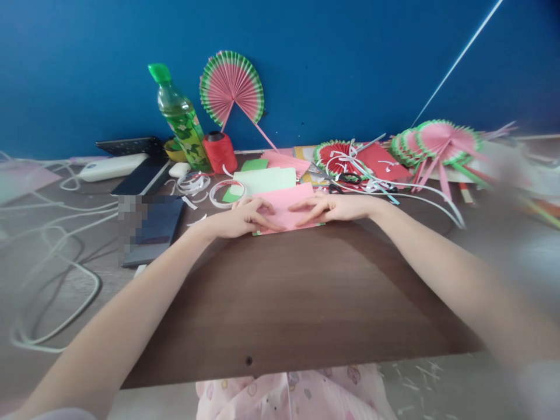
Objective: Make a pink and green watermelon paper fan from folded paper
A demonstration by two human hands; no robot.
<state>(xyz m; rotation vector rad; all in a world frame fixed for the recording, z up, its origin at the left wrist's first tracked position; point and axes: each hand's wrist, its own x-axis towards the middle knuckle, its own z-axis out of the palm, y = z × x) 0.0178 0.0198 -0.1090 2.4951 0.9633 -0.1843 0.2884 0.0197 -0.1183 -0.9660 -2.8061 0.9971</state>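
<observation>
Left arm (144,297) and right arm (431,256) span the near edge of the worktop (280,303) — left grip (240,220) and right grip (341,207) facing, fingers (321,205) extended.

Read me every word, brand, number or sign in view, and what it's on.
No text can be read.
Bottle: printed leaves and flowers; any lettering is too blurred.
White block: any marking is too small to read.
Pink paper: no lettering visible.
</observation>
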